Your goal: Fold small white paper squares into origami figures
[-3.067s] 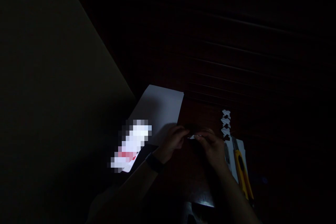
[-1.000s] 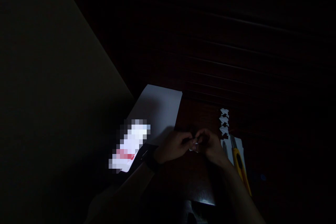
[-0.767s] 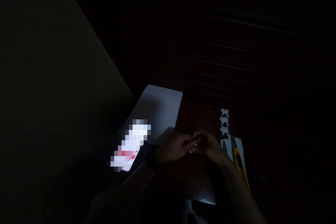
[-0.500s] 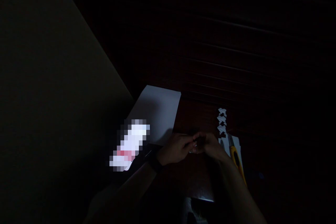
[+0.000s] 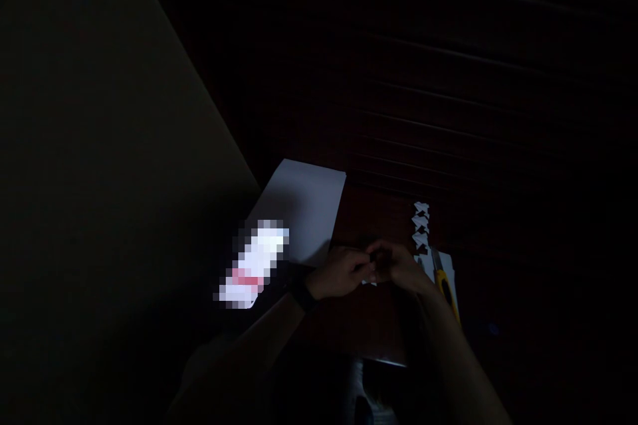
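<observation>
My left hand (image 5: 339, 272), with a dark band at its wrist, meets my right hand (image 5: 399, 267) over the dark table. Both are closed, fingertips together, around a small piece of white paper (image 5: 369, 283). Only its lower edge shows below the fingers, and its full shape is hidden. To the right of my right hand, several small folded white paper pieces (image 5: 421, 221) lie in a column. Just below them a yellow utility knife (image 5: 446, 289) rests on white paper (image 5: 449, 268), beside my right forearm.
A large white sheet (image 5: 314, 206) lies at the left of the dark red table (image 5: 356, 325). A bright, blurred-out screen (image 5: 259, 259) stands by its near left corner. A wall (image 5: 100, 113) rises on the left. The table's near edge (image 5: 389, 361) catches some light.
The view has shifted slightly, so the things on the table appear a little higher. Both hands stay together on the paper, with slightly more of its lower edge showing.
</observation>
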`<state>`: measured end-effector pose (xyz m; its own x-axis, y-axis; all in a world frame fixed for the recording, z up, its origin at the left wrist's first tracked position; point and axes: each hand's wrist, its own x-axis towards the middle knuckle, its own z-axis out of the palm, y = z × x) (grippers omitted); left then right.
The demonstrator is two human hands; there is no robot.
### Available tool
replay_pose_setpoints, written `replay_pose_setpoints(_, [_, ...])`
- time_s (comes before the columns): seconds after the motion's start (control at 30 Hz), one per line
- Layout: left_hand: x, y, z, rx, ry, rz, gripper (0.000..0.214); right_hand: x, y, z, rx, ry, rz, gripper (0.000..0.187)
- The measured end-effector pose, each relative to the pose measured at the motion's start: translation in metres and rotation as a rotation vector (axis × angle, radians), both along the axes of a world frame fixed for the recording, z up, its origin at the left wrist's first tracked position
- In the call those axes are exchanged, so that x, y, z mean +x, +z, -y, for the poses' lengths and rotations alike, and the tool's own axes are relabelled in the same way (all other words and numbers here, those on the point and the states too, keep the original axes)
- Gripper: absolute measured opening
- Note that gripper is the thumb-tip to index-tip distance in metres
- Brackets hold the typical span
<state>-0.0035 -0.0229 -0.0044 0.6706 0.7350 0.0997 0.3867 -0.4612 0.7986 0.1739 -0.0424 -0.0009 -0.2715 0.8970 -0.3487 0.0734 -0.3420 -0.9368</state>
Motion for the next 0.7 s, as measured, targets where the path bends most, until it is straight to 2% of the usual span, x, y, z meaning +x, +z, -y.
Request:
replay_pose_setpoints(0.2, [-0.004,-0.003,0.01,-0.05,-0.037,0.029,0.03,0.0,-0.014,0.001,-0.07,0.045,-0.062,0.037])
replay_pose_setpoints(0.27, [-0.006,-0.007,0.01,-0.129,0.01,0.074,0.033,-0.004,-0.013,0.004,-0.047,0.037,-0.095,0.04])
replay_pose_setpoints(0.33, [-0.008,-0.011,0.011,-0.244,0.113,0.156,0.037,-0.009,-0.008,0.011,0.037,-0.024,-0.093,0.043])
replay_pose_setpoints(0.47, [-0.009,-0.014,0.019,-0.418,0.319,0.307,0.038,-0.017,0.005,0.039,0.215,-0.145,-0.062,0.049])
replay_pose_setpoints(0.53, [-0.011,-0.013,0.028,-0.428,0.353,0.318,0.043,-0.02,0.007,0.057,0.243,-0.185,-0.079,0.052])
replay_pose_setpoints(0.7, [-0.018,-0.009,0.059,-0.443,0.356,0.314,0.046,-0.031,0.002,0.092,0.244,-0.233,0.047,0.043])
